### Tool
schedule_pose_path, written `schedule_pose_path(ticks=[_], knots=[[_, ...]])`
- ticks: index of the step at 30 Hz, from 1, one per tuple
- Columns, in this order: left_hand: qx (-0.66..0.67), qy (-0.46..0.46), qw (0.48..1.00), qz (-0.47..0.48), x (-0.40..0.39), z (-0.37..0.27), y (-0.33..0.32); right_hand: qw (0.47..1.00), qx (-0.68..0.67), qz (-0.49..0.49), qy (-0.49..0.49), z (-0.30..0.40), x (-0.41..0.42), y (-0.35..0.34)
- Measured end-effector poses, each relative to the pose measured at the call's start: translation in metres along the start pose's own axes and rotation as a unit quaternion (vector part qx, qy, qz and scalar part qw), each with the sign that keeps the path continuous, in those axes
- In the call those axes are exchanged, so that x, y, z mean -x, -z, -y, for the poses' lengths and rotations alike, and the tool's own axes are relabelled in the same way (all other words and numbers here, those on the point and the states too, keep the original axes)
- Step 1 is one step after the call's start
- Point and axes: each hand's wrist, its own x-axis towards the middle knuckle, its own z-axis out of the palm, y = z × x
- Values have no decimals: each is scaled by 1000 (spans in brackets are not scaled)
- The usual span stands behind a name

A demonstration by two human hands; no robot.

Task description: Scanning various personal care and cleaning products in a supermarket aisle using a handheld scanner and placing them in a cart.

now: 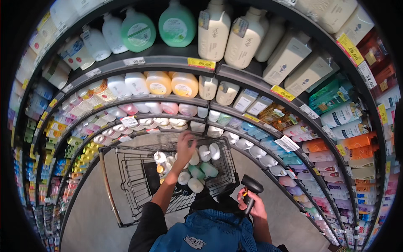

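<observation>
My left hand (186,147) is over the far side of a black wire shopping cart (132,179), a little blurred, with its fingers apart and nothing seen in them. Beneath and beside it, the cart holds several pump bottles, among them a white bottle (160,157), a cream bottle (195,185) and a green bottle (209,169). My forearm hides some of these. On the right, my right hand (253,203) grips the handle of a black handheld barcode scanner (252,184), whose head points away from me.
Curved-looking shelves (170,60) of bottles surround the cart's far side and both flanks. Large green pump bottles (177,25) and cream pump bottles (214,34) stand on an upper shelf. Price tags (201,63) line the shelf edges. The cart's handle (108,186) is at left, above grey floor (91,208).
</observation>
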Motion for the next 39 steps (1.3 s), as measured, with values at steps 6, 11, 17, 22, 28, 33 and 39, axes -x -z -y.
schedule_pose_path(ticks=[6,11,17,22,28,33,39], knots=[[-300,255,919,21,176,79,167,989,108,-102,-3,-32,-41,82],[-386,363,827,190,294,59,204,994,-53,-96,15,-51,-66,141],[-405,288,841,213,340,34,185,973,20,-222,61,-91,-82,196],[-387,157,868,268,347,12,174,969,5,-236,69,-111,-63,187],[-439,203,813,323,338,19,167,990,-33,-129,49,-127,-81,177],[-461,142,813,326,333,39,180,986,-3,-157,54,-148,-94,157],[-452,128,824,318,305,77,216,987,-21,-152,52,-179,-99,122]])
